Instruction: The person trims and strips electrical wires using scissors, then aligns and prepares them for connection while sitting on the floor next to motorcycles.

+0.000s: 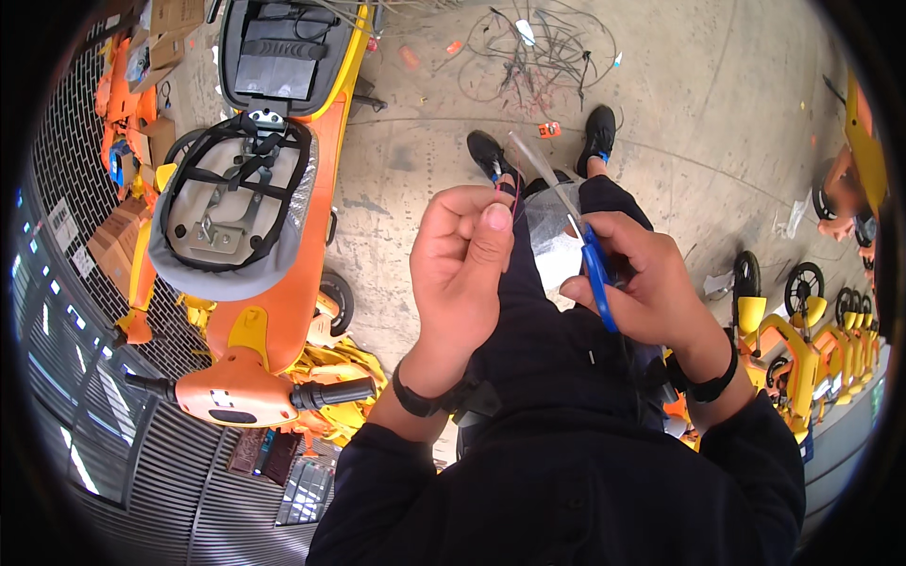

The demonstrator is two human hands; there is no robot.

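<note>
My left hand (462, 269) is closed, with thumb and fingertips pinching a thin red wire (516, 191) whose end sticks out above the fingers. My right hand (651, 274) grips a pair of scissors (595, 274) by its blue handles. The blades point up and to the left, apart from each other, a short way right of the wire. Below the blades, a clear plastic bag (550, 219) with something white in it lies by my legs. How the wire runs inside my left fist is hidden.
An orange scooter (274, 335) stands close on my left, its seat (231, 203) flipped up. Tangled cables (533, 57) lie on the floor ahead, near a small orange box (549, 129). More scooters (802, 354) line the right, where another person (835, 193) crouches. Cardboard boxes (121, 241) stand far left.
</note>
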